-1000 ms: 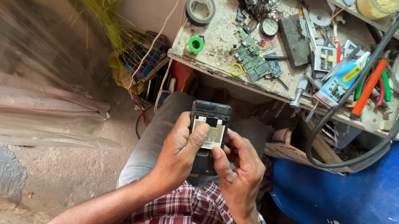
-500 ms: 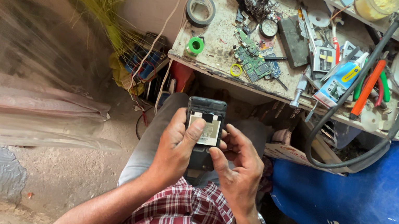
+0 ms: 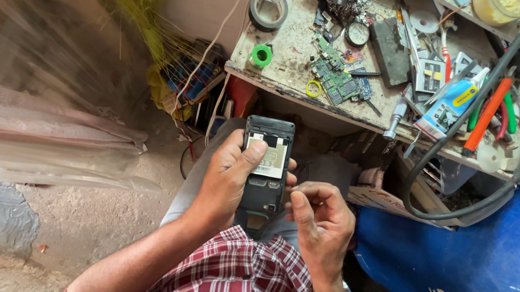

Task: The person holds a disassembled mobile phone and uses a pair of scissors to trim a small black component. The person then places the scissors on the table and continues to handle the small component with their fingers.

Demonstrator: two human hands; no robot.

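Here the left hand (image 3: 224, 178) grips the opened phone (image 3: 264, 167); the curled right hand (image 3: 321, 220) touches its edge.

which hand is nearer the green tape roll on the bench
Left. The left hand grips the black phone, below the green tape roll; the right hand sits lower and further right.

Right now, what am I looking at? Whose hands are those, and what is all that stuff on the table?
The picture comes from a camera worn on a person's head, looking down at their own lap. The left hand holds a black phone with its back cover off. The right hand touches the phone's lower edge with its fingertips. Above is a messy workbench with a green circuit board, a grey tape roll, a small green tape roll and orange-handled pliers. A thick black cable loops over the bench.
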